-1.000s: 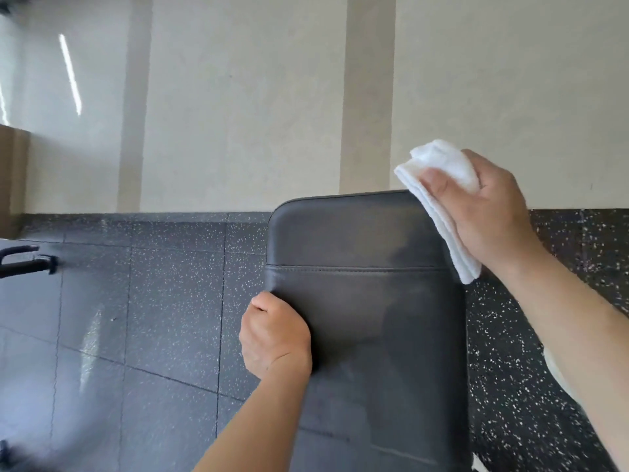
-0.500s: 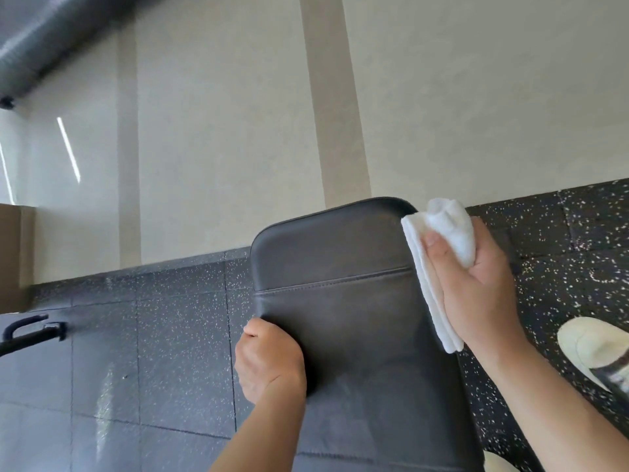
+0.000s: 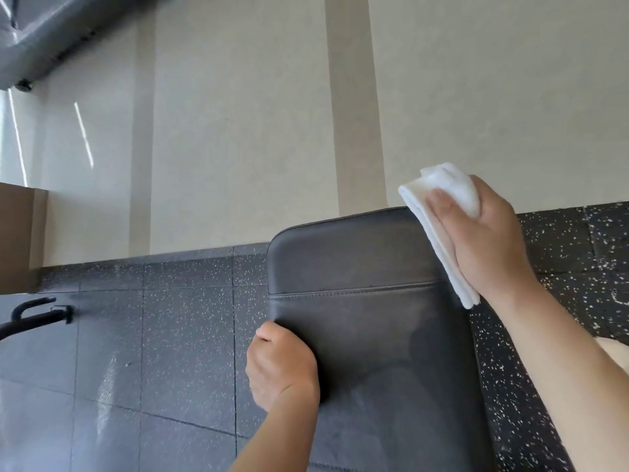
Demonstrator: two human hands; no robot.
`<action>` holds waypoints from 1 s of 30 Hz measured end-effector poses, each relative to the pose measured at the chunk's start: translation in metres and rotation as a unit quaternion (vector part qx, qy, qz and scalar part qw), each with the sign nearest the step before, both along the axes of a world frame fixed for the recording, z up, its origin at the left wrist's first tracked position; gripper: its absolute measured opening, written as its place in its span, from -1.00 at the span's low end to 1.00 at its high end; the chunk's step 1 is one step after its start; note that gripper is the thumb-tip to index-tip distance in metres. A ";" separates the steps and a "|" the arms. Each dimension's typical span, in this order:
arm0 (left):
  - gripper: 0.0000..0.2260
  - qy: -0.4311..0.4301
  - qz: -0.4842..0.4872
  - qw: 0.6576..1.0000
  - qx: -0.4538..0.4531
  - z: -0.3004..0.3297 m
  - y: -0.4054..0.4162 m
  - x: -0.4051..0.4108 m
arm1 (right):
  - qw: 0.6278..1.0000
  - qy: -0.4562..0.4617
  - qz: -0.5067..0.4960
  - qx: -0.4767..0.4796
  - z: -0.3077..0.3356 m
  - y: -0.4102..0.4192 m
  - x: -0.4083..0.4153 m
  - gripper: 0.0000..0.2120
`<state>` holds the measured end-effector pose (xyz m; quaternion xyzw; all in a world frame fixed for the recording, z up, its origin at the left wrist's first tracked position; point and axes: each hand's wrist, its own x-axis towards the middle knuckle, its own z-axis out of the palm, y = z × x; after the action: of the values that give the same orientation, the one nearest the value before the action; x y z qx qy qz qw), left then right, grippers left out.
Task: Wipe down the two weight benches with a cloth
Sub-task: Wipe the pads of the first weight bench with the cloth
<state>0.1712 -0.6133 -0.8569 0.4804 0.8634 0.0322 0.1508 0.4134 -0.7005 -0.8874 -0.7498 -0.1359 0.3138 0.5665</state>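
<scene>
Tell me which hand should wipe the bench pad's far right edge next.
Right. The right hand already holds the white cloth against the bench pad at that corner, while the left hand grips the pad's left edge, likely steadying it.

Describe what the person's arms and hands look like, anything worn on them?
Both forearms are bare as far as the frame shows, with no sleeves in view. The left hand and right hand wear no gloves, and no rings, watch or wristband are visible.
</scene>
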 end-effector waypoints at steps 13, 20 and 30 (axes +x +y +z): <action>-0.47 0.011 -0.004 1.000 -0.013 0.001 0.001 -0.001 | 0.999 -0.014 -0.024 -0.032 -0.006 0.004 -0.002 -0.79; -0.45 -0.001 0.003 1.000 -0.022 0.010 -0.002 0.005 | 0.999 -0.021 -0.003 -0.038 0.004 -0.004 -0.006 -0.78; -0.45 -0.022 -0.021 0.999 -0.015 0.009 -0.002 0.001 | 0.996 -0.041 -0.045 -0.058 0.003 -0.034 -0.040 -0.75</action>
<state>0.1724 -0.6149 -0.8478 0.4950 0.8502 0.0265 0.1772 0.3733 -0.7342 -0.8844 -0.7989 -0.1061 0.2644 0.5297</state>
